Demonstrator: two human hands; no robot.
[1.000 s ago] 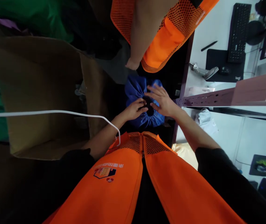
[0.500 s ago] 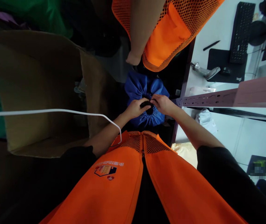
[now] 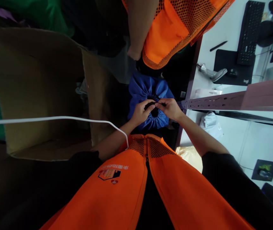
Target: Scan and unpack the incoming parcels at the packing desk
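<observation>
A blue drawstring bag (image 3: 141, 86) stands in front of me, its gathered mouth drawn in around a dark round gap. Over that gap my left hand (image 3: 141, 111) is closed, thumb and forefinger curled toward each other. My right hand (image 3: 170, 108) pinches from the other side, its fingertips meeting those of my left. Something thin and dark shows at the fingertips, possibly the bag's cord, but it is too dark to make out.
An open cardboard box (image 3: 47, 150) stands to the left, with a white cable (image 3: 55, 118) crossing in front. Ahead is a co-worker in an orange vest (image 3: 162, 35). On the right are a desk with a keyboard (image 3: 250, 32) and a purple metal post (image 3: 217, 99).
My two hands have come closer, so their fingertips now meet over the bag's mouth. The co-worker's arm and vest have shifted slightly left and up.
</observation>
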